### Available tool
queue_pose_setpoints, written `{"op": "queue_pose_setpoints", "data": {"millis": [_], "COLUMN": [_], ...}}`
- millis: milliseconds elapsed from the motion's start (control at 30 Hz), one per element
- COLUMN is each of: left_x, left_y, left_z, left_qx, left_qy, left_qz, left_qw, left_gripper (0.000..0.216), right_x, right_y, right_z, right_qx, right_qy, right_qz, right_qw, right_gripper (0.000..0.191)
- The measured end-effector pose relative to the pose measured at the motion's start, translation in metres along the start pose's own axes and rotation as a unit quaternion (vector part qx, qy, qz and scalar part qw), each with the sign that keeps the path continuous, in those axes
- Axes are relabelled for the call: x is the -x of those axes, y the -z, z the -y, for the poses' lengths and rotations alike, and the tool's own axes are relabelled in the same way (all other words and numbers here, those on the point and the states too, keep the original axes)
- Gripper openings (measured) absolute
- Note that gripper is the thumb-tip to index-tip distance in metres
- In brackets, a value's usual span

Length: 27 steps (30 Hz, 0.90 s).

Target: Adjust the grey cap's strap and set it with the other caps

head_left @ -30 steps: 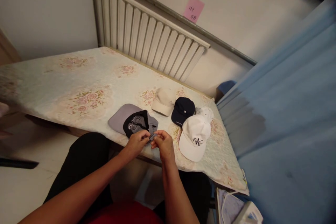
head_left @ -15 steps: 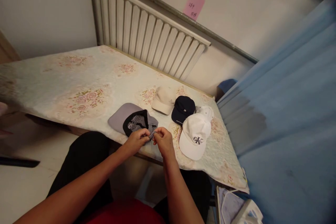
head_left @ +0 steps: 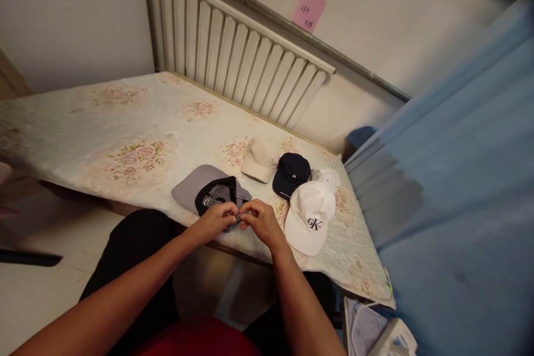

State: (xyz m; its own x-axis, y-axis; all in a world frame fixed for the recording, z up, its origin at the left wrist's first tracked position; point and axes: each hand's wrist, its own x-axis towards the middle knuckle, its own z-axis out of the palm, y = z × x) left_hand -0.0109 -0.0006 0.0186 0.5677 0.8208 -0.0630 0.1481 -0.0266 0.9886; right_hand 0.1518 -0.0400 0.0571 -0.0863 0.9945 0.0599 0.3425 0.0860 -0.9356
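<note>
- Pinching the back strap [head_left: 238, 216] of the grey cap [head_left: 208, 192], the left hand [head_left: 217, 221] and right hand [head_left: 261, 221] meet at the near edge of the tabletop [head_left: 125, 122], fingers of both closed on the strap.
- The grey cap lies upside down, its dark lining up, which keeps the strap within reach.
- Toward the right corner sit a beige cap [head_left: 259, 159], a navy cap [head_left: 291, 175] and a white cap [head_left: 309, 217] marked "CK".
- A pink note [head_left: 308, 11] on the wall bears writing too small to read.

Beige cap [head_left: 259, 159], navy cap [head_left: 291, 174], white cap [head_left: 309, 217] on floral tablecloth [head_left: 125, 133]; radiator [head_left: 233, 61], pink note [head_left: 308, 10] behind.
</note>
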Motion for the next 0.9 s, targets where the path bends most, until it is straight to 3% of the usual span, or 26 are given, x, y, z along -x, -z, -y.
{"op": "queue_pose_setpoints", "data": {"millis": [167,333,633,900], "left_x": [0.001,-0.002,-0.007,-0.008], "left_y": [0.003,0.002,-0.002,-0.004], "left_z": [-0.005,-0.003,0.0,0.0], "left_qx": [0.038,0.048,0.044,0.043], "left_qy": [0.024,0.021,0.018,0.024], "left_qz": [0.005,0.007,-0.009,-0.009], "left_qw": [0.999,0.999,0.999,0.999], "left_gripper": [0.016,0.016,0.015,0.014], "right_x": [-0.004,-0.004,-0.003,-0.001], "right_y": [0.002,-0.002,-0.005,-0.004], "right_z": [0.002,0.003,-0.008,-0.007], "right_qx": [-0.042,-0.012,0.159,0.213], "right_qy": [-0.056,-0.06,0.02,0.055], "right_qz": [0.037,0.009,-0.053,-0.064], "right_qw": [0.997,0.998,0.986,0.973], "right_gripper": [0.004,0.006,0.007,0.006]}}
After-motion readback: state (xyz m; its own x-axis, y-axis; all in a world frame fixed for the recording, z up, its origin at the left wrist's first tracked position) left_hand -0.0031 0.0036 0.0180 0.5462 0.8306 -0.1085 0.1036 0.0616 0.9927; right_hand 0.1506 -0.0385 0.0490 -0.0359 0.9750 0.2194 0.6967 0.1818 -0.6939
